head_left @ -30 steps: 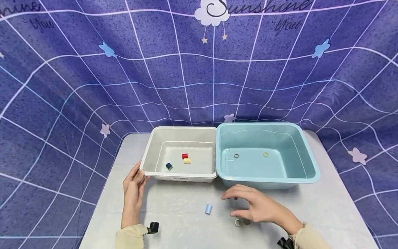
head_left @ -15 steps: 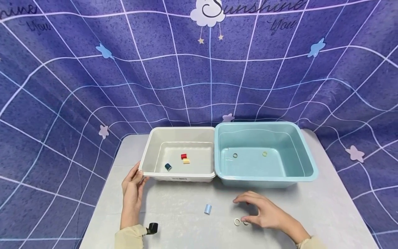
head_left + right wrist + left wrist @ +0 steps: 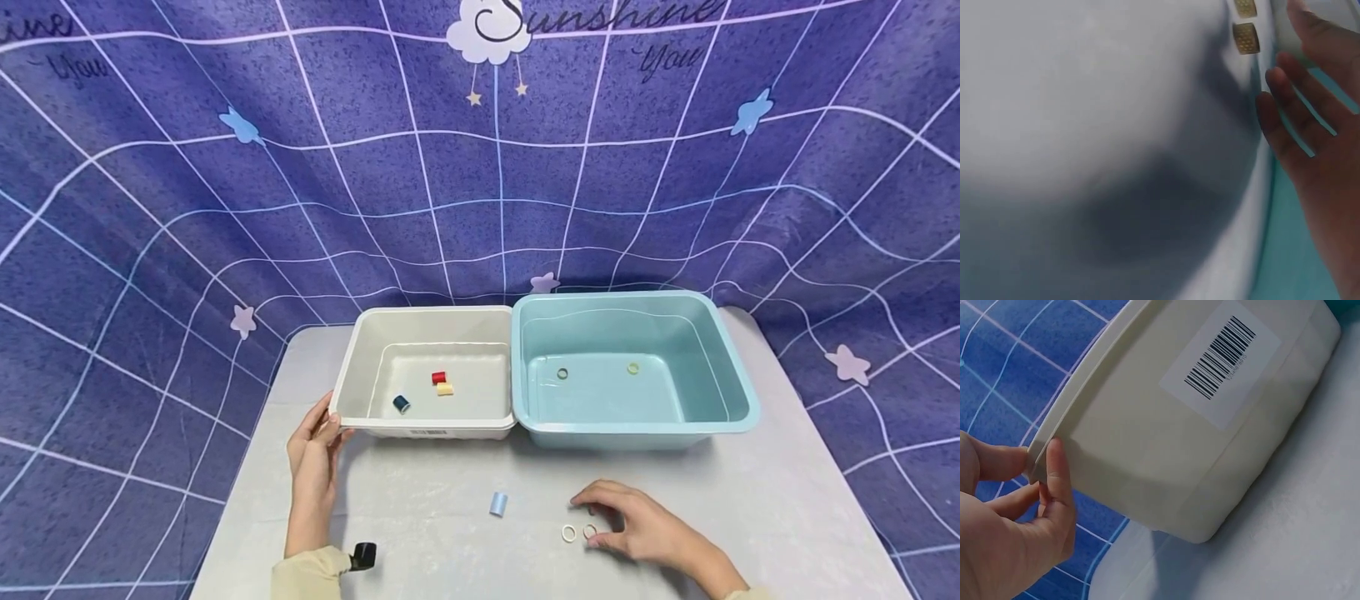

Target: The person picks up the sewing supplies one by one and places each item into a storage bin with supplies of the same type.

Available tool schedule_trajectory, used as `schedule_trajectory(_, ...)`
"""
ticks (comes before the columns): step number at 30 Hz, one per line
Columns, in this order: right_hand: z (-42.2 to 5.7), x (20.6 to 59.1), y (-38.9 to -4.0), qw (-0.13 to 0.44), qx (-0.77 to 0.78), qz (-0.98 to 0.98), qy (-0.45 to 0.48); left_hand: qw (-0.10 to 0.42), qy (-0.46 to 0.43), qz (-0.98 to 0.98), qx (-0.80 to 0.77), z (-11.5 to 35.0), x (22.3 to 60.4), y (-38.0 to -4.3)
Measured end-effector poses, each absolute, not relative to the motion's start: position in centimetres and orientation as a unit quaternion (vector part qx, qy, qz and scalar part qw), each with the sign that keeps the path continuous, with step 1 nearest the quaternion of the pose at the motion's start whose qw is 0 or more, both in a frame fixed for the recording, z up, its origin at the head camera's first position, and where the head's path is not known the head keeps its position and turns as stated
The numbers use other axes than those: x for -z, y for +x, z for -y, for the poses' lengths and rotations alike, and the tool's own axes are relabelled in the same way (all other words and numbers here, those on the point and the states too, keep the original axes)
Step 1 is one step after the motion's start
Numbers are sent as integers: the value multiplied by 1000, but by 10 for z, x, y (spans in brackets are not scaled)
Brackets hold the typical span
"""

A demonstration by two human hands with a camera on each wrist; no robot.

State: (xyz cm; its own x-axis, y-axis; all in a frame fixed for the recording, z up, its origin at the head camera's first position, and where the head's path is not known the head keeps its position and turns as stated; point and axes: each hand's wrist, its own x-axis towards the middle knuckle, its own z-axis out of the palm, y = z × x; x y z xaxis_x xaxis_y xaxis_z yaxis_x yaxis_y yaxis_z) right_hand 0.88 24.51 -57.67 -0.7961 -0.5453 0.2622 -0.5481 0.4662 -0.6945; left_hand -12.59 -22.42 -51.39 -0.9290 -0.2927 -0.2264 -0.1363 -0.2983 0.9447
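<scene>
My left hand (image 3: 311, 454) pinches the front left corner of the white bin (image 3: 427, 423) between thumb and fingers, as the left wrist view also shows. My right hand (image 3: 641, 523) is held just over the table, thumb and fingers spread apart and nothing between them. Its thumb is close to a ring thimble (image 3: 585, 532); a second ring thimble (image 3: 563, 534) stands just left of it. Seen from the right wrist, the nearer thimble (image 3: 1247, 39) is gold and dimpled. A light blue thread spool (image 3: 498, 503) lies farther left on the table.
Inside the white bin lie a red spool (image 3: 438, 377), a cream spool (image 3: 445, 389) and a dark teal spool (image 3: 401, 404). The blue bin (image 3: 637, 428) beside it holds a darker ring (image 3: 558, 376) and a yellowish ring (image 3: 629, 370). A patterned curtain (image 3: 480, 167) hangs behind.
My right hand has moved right and lowered towards the ring thimbles, bringing both into fuller view. The left hand keeps its grip on the white bin. The head view has shifted slightly.
</scene>
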Motion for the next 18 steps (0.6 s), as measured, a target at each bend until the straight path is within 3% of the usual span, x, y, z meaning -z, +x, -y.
schedule_trajectory(7,-247,589,14,-25,-407,862,300,84,168,677,711,219,513,-123)
schedule_trajectory(18,-247,591,17,-10,-395,870,296,135,146,783,590,212,510,-118)
